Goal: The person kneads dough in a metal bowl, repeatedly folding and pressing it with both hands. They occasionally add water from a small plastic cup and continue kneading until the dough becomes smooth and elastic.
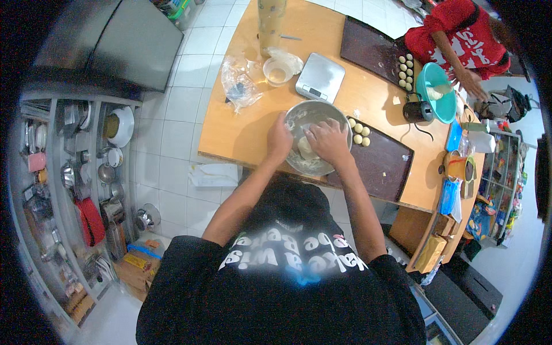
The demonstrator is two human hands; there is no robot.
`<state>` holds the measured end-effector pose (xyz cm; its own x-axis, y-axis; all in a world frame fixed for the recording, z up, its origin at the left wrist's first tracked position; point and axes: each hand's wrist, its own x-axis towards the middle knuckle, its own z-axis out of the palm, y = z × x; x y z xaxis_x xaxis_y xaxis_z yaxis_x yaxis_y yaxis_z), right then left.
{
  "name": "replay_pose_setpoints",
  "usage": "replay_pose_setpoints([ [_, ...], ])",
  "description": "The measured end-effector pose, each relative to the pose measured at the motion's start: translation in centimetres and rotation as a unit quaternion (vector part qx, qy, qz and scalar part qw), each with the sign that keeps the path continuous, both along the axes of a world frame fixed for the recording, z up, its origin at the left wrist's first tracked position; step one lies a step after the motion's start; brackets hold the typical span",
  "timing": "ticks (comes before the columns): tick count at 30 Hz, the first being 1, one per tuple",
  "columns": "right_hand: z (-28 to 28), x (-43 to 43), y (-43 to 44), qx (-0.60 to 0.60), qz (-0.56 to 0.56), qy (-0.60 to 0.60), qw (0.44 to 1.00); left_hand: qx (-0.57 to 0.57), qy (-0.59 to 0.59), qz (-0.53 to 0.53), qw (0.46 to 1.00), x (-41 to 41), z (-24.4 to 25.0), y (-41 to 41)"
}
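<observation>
A metal mixing bowl (317,169) stands at the near edge of the wooden table, with pale dough (306,148) and floury smears inside. My left hand (280,137) grips the bowl's left rim. Inside the bowl, my right hand (328,140) is on the right side of the dough, its fingers bent; whether they pinch any dough cannot be told. Just right of the bowl, several small dough balls (358,139) sit on a dark tray (379,166). A digital kitchen scale (321,76) lies beyond the bowl.
A plastic cup (277,73) and a clear plastic bag (239,88) lie at the back left. Another dark tray (366,47) holds more dough balls. A co-worker in red (463,43) reaches over a turquoise bowl (450,108) beside a black appliance (417,108). Metal shelves (97,172) stand left.
</observation>
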<state>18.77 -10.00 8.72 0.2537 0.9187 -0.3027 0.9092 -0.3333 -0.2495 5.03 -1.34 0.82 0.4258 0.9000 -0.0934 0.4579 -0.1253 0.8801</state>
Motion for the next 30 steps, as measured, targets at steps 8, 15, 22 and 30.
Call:
replay_pose_setpoints([
  [8, -2.3, -1.6, 0.0, 0.107, 0.002, -0.050, 0.993, 0.034, 0.005, 0.000, 0.999, 0.1, -0.3, 0.0],
  [15, -5.8, -3.0, -0.8, 0.175, -0.051, 0.008, 0.983, 0.007, 0.016, -0.018, 1.000, 0.5, 0.0, 0.3],
  [22, -7.8, -2.1, 0.7, 0.307, -0.062, -0.043, 0.949, 0.026, -0.010, -0.026, 0.999, 0.2, 0.4, 0.3],
  [30, -10.3, -0.8, 1.7, 0.330, -0.224, 0.021, 0.917, 0.000, -0.023, -0.047, 0.999, -0.1, 0.8, 0.6],
])
